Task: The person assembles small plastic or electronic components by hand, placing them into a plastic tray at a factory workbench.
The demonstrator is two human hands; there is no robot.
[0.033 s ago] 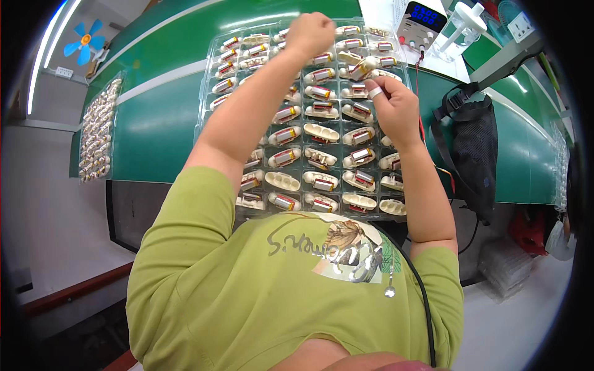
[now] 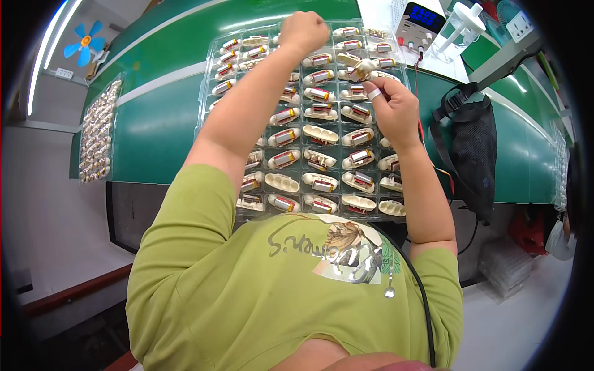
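Observation:
A large clear compartment tray point(image 2: 203, 114) lies before me, its pockets holding cream oblong shells, many with a silver, battery-like block and red parts. Over its far middle, my left hand point(image 2: 303, 32) is closed with the fingers curled. Whatever it may grip is hidden. My right hand point(image 2: 395, 106), with a white band round one digit, is closed at the tray's far right. A cream shell piece point(image 2: 366, 65) shows at its fingertips, tilted above the pockets. Nearer me, one cream shell point(image 2: 282, 182) lies with several round hollows facing up.
Green table point(image 2: 154, 145) under the tray. At the far right stand a power supply point(image 2: 421, 28) with a blue display and a clear jug-like container point(image 2: 459, 34). A black mesh bag point(image 2: 475, 148) hangs over the right edge. Another filled tray point(image 2: 99, 133) sits far left.
My left hand has shifted slightly left. The shell piece at my right fingertips has turned a little, while the right hand stays almost in place.

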